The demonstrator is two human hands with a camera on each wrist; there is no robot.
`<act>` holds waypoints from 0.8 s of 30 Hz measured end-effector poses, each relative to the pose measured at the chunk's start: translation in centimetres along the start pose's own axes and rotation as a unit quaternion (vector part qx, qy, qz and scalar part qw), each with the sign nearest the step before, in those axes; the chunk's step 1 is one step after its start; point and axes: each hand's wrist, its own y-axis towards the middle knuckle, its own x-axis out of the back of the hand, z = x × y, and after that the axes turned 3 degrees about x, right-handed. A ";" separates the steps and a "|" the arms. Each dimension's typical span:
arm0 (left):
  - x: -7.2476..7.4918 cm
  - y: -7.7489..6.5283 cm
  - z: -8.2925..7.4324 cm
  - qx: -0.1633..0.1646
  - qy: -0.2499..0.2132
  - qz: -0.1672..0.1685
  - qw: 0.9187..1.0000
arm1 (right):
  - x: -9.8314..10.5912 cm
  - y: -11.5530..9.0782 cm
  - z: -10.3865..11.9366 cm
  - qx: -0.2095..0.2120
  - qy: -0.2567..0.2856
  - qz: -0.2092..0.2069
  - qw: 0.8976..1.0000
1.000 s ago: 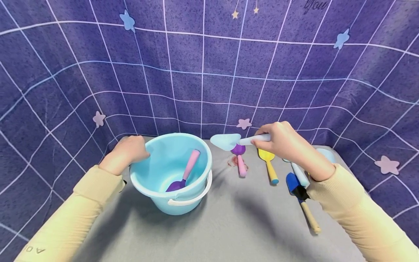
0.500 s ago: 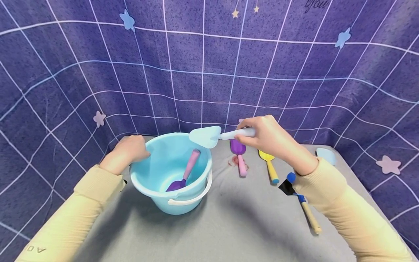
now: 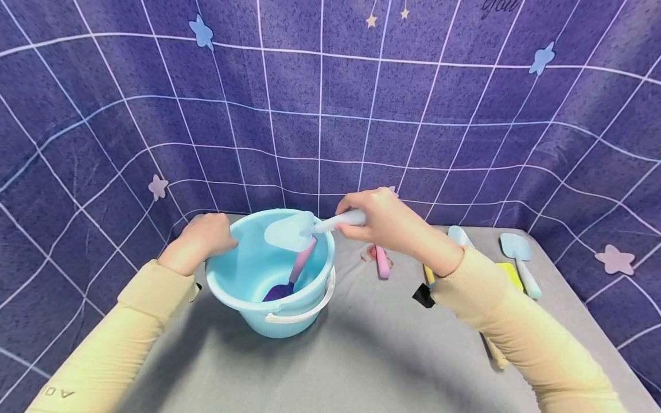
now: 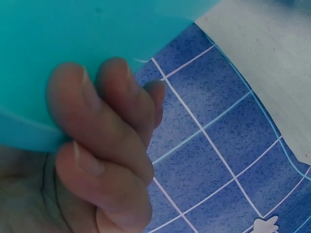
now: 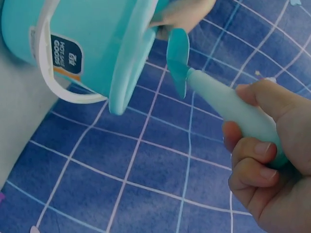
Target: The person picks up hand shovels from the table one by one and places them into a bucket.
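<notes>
Left hand (image 3: pixel 206 236) is gripping the bucket (image 3: pixel 273 327) at its left rim, fingers curled over the edge; right hand (image 3: pixel 376 215) is clamping the pale trowel (image 3: pixel 290 232) by the handle, its blade hanging over the bucket's mouth. A purple-and-pink scoop (image 3: pixel 300 264) is leaning inside the bucket. Risk judged: released at this slant, the trowel could be striking the scoop or catching on the rim and toppling out.

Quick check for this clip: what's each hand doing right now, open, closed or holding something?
Left hand: closed, gripping the rim of the light blue bucket.
Right hand: closed, holding a pale blue trowel by its handle.
</notes>
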 end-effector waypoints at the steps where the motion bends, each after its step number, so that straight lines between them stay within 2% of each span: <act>1: 0.0 0.0 0.0 -0.001 0.000 -0.002 1.000 | -0.3 0.1 0.1 0.004 0.002 0.006 1.000; 8: -0.2 0.1 0.1 -0.010 0.007 -0.014 1.000 | -1.8 0.8 0.7 -0.005 0.058 0.072 0.996; 13: -0.3 0.0 0.0 -0.014 0.005 -0.007 1.000 | -3.3 1.0 0.7 0.022 0.054 0.080 0.995; 24: -0.1 0.1 -0.1 0.009 0.001 -0.004 1.000 | -7.0 2.3 0.9 0.057 0.067 0.117 0.989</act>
